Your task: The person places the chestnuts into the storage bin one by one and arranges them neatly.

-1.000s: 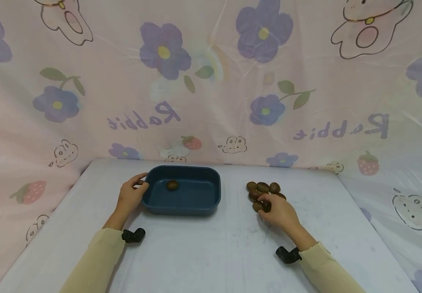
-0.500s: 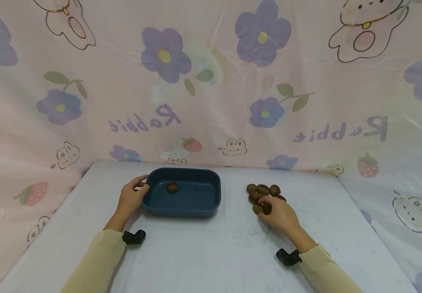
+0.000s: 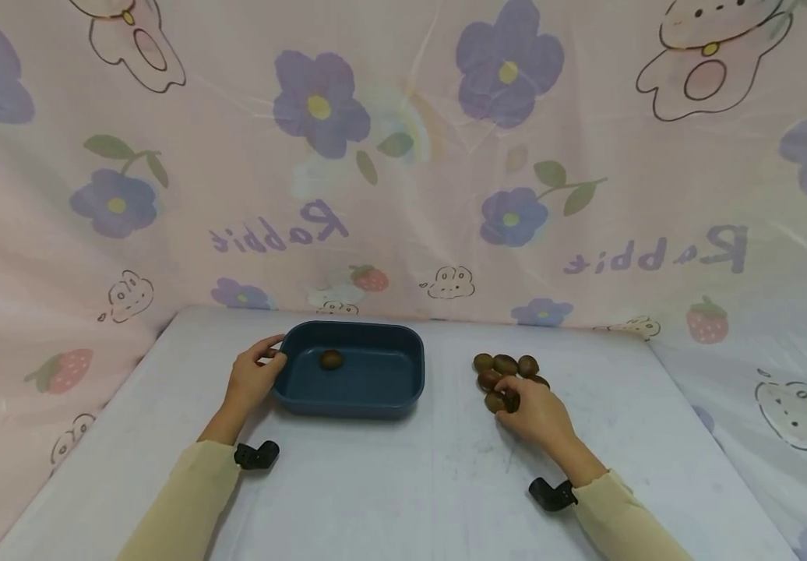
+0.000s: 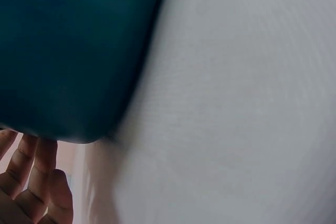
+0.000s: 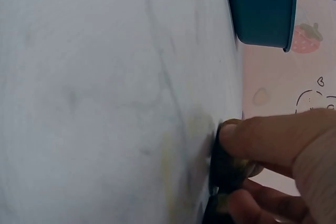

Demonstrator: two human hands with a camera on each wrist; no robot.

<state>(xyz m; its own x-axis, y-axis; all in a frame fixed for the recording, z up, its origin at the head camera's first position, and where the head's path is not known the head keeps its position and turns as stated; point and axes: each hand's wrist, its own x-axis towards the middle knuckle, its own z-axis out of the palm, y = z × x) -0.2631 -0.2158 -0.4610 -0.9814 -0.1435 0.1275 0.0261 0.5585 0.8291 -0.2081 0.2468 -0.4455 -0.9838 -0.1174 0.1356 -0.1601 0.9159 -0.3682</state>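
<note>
Closest to me on the head view are two pale yellow sleeves, one on each of the person's forearms, and two small black cameras, one at each wrist. Both arms reach out over a single white table.

Past the right cuff I see the right hand, thumb and fingers curled in a pinch on one brown nut. Six other nuts show around it: one just beside the held one, two in the middle, three in the far row, so I count seven in that cluster. I cannot tell whether the hand hides more. On the right wrist view I get two dark nuts close up at the fingertips, the rest out of sight.

Past the left cuff, the left hand rests its loosely bent, spread fingers against the left end of one dark blue box. The box sits upright, well apart from the cluster, with exactly one nut inside, left of centre toward the back.

Farthest off, behind the table, I have a pink cloth printed with purple flowers, three strawberries and the word "Rabbit" twice, mirror-reversed
</note>
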